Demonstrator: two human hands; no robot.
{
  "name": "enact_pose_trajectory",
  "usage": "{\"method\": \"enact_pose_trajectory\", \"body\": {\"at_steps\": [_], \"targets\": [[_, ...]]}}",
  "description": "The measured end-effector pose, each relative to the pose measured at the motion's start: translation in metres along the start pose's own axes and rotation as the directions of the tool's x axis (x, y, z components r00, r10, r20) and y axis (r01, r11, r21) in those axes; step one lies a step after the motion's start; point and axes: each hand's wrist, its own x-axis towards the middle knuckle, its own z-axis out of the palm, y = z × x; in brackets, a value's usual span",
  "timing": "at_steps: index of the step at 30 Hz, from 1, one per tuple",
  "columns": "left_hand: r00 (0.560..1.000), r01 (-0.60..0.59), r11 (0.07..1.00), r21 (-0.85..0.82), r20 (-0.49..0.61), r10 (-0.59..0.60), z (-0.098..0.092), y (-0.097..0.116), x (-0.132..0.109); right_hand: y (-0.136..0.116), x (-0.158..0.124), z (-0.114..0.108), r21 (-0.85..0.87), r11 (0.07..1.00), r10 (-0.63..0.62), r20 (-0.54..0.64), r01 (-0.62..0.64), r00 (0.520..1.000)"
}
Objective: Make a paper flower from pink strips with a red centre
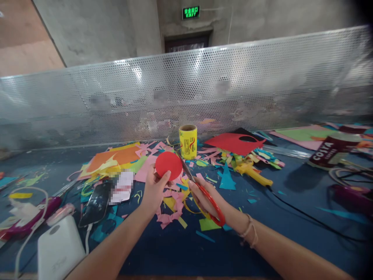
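Note:
My left hand [156, 186] pinches a round red paper disc [168, 165] by its lower left edge, thumb on the front face. In my right hand [208, 196] is a pair of scissors with red handles [214, 212]. The scissor blades [185, 168] point up and away, right beside the disc's right edge; whether they touch the paper I cannot tell. Under and between the hands lie a ring of pink paper [170, 219] with ragged edges and several yellow, green and blue scraps. Just behind the disc stands a yellow tape roll [188, 144] on its end.
A perforated metal screen [175, 89] runs along the table's back. Left are a phone [95, 204] and a white power bank [60, 249] with cables. To the right lie red paper [233, 143] with a round hole, a yellow glue gun [253, 174] with a black cord, and a Costa bottle [329, 149].

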Motion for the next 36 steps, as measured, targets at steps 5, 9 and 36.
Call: {"method": "enact_pose_trajectory", "body": {"at_steps": [5, 9, 36], "targets": [[0.996, 0.018, 0.997, 0.078, 0.080, -0.025, 0.006, -0.003, -0.006, -0.003, -0.002, 0.004, 0.041, 0.978, 0.203, 0.026, -0.204, 0.979], [0.995, 0.016, 0.995, 0.097, 0.101, -0.026, 0.008, -0.004, -0.010, -0.006, -0.008, 0.006, 0.033, 0.995, 0.099, 0.008, -0.099, 0.995], [0.986, 0.150, 0.989, -0.014, 0.070, -0.149, -0.019, -0.022, 0.029, 0.013, 0.027, -0.055, -0.958, 0.224, -0.343, 0.094, 0.178, 0.934]]}}
